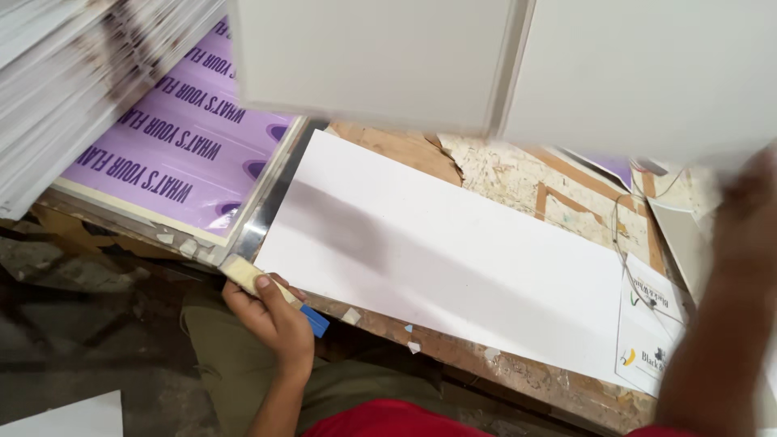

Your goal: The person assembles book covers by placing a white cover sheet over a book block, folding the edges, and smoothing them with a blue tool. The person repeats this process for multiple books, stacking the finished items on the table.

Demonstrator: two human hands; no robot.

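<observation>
Knife (279, 293) sits in my left hand (271, 320), fingers curled tight around its taped cream grip with the blue end poking out toward me, just off the near edge of the desk (518, 376). Its front end touches the metal ruler (271, 206), which runs away from me along the left side of the long white sheet (437, 259). That sheet lies flat across the worn wooden top. My right hand (749, 210) is up at the far right, blurred, against a big pale board (502, 65) raised over the desk; I cannot tell how it grips. Purple printed sheets (178, 137) lie at the left corner, beneath a leaning stack of boards (57, 81). Small printed cards (647, 324) rest at the right edge.
</observation>
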